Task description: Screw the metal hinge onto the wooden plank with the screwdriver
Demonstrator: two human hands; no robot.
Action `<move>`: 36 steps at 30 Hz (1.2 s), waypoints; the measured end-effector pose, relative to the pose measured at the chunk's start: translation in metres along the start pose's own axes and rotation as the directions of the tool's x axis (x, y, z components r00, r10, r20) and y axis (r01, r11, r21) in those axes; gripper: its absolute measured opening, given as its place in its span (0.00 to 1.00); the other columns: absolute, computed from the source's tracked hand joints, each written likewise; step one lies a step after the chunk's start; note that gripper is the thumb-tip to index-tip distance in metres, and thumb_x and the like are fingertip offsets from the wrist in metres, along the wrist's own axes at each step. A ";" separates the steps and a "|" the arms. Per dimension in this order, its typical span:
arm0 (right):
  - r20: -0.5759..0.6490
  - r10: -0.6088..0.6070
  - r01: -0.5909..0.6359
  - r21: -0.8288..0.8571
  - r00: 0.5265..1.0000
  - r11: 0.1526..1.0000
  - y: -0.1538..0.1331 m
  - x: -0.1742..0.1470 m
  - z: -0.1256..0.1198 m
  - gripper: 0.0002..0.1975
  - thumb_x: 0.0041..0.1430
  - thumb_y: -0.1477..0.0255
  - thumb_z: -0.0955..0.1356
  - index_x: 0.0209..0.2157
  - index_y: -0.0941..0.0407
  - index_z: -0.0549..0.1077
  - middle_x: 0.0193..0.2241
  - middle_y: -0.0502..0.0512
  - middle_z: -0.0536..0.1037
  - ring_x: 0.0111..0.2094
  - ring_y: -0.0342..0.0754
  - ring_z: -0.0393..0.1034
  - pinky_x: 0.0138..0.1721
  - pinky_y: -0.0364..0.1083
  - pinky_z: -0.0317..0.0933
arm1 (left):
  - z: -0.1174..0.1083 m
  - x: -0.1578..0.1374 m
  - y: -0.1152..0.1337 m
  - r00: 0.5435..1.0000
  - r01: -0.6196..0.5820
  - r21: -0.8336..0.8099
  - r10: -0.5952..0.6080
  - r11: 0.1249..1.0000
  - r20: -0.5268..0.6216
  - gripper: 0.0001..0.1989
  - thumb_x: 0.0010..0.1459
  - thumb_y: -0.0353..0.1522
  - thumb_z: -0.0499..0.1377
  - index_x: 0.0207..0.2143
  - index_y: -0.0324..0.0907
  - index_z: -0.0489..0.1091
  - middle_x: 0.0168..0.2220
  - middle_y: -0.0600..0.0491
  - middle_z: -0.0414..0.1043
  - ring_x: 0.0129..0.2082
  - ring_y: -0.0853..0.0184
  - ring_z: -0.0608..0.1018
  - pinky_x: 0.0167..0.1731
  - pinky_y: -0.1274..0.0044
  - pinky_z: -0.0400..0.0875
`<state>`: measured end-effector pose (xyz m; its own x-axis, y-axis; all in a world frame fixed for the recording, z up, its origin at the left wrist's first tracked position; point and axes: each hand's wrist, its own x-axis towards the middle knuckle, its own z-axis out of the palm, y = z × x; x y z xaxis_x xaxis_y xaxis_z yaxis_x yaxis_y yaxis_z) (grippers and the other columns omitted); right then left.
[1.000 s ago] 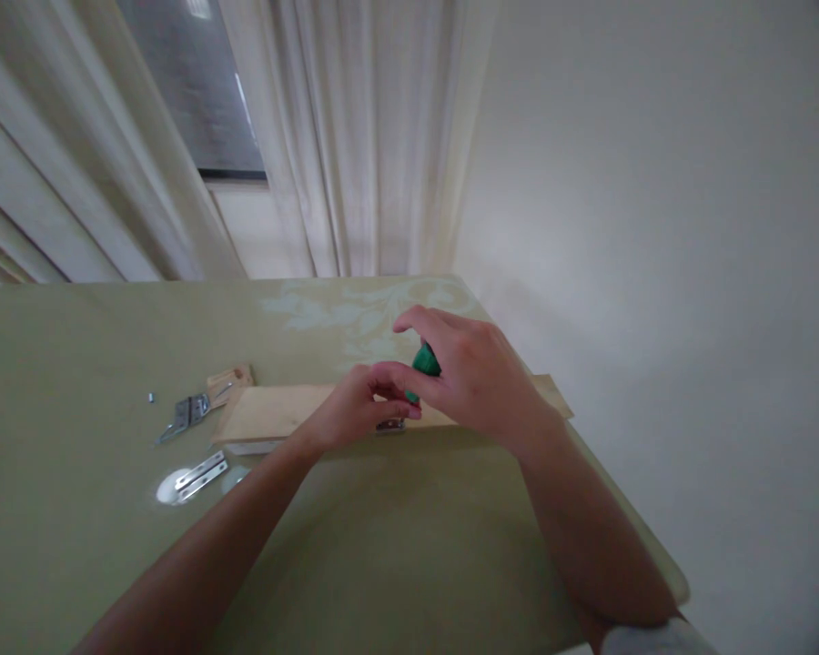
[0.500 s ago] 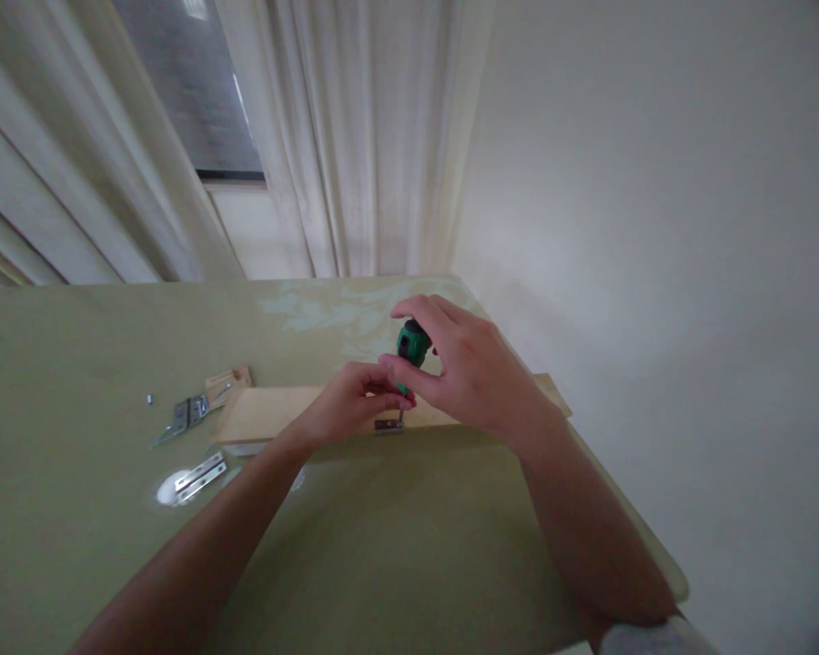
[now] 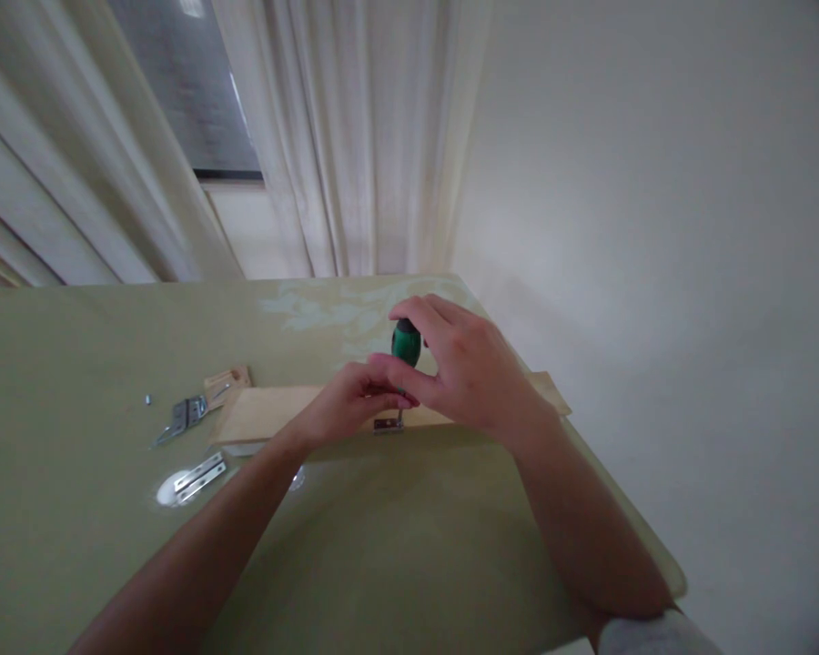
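A green and black screwdriver (image 3: 406, 344) stands nearly upright over a wooden board (image 3: 273, 409). My right hand (image 3: 460, 364) is closed round its handle, thumb on the near side and index finger over the top. Lower down, my left hand (image 3: 348, 400) pinches the screwdriver's shaft close to the tip. That tip meets a small metal hinge (image 3: 386, 426) at the board's near edge. Whether a screw sits under the tip is too small to make out. The board's middle is partly hidden behind both hands.
Left of the board lie a silver hinge (image 3: 200, 478), a darker hinge (image 3: 188, 414), a small wooden piece (image 3: 227, 384) and a tiny metal part (image 3: 148, 399). The green table (image 3: 409, 546) borders a white wall (image 3: 655, 227) on the right. Curtains (image 3: 355, 136) hang behind.
My right hand has turned the screwdriver handle slightly, and the handle has come a little to the left, more upright. The left hand and board stay where they were.
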<state>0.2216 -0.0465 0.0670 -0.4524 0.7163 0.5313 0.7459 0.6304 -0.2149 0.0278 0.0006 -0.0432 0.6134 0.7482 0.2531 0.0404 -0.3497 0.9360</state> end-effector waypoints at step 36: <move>0.075 -0.089 0.079 0.137 0.993 0.987 0.004 -0.007 -0.001 0.18 0.72 0.65 0.69 0.60 0.54 0.68 0.50 0.59 0.78 0.52 0.53 0.72 0.54 0.52 0.65 | 0.003 0.000 0.002 0.999 0.025 0.083 -0.021 0.996 -0.046 0.05 0.57 0.32 0.69 0.30 0.39 0.82 0.30 0.51 0.84 0.32 0.65 0.81 0.35 0.77 0.76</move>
<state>0.2281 -0.0489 0.0629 -0.5524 0.6775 0.4856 0.6340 0.7197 -0.2829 0.0303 -0.0012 -0.0424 0.5757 0.7804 0.2441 0.1210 -0.3765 0.9185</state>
